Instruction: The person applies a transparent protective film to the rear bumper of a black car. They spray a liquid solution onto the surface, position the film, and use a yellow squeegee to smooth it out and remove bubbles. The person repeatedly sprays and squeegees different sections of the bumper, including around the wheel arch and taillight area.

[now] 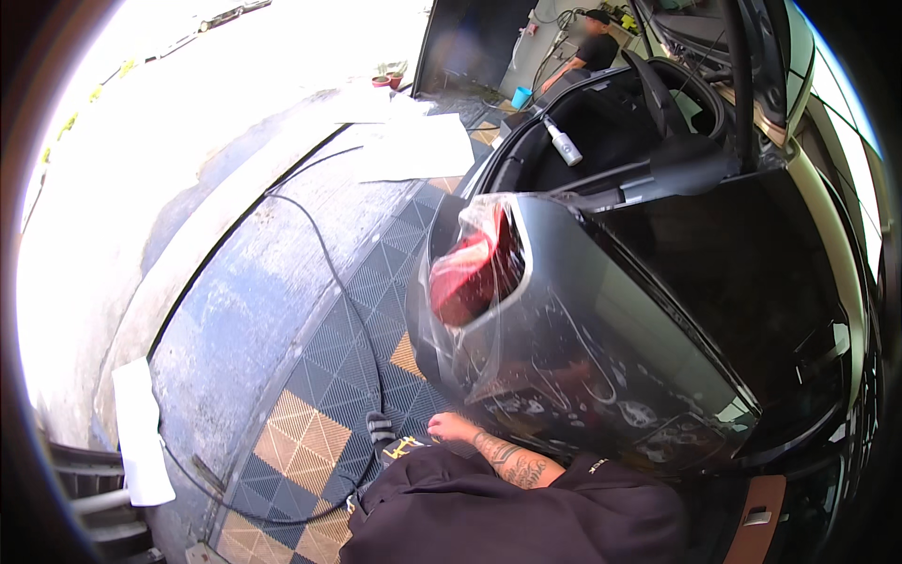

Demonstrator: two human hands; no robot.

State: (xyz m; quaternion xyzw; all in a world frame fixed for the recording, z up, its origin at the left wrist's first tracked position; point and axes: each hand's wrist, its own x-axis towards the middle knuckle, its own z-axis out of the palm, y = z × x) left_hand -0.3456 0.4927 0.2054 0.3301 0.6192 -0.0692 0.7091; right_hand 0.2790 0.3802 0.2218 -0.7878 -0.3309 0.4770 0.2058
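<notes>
Extending left: tattooed right forearm (515, 464), out of a black shirt (507, 508). Right hand (453, 428) at its end, just below the car panel's near edge; fingers look loosely curled, can't tell if they hold anything.
Left hand: out of view, can't tell its grip.
Foot: striped shoe (380, 428), left of the right hand.
Floor: grey and tan tiles (299, 432); black hose (324, 249) looping across them and the concrete to the left.
Car panel: dark grey (648, 329), right of and beyond the right hand.
Clear film (489, 350): wrinkled, over the panel's left end, loose around the red light (462, 293).
Bottle: white (567, 148), lying tilted at the open trunk, beyond the panel.
Far sheet: white (423, 150), on the floor left of the car.
Far end: blue bucket (521, 97) near a person in black (597, 49); potted plants (387, 82) farther left.
</notes>
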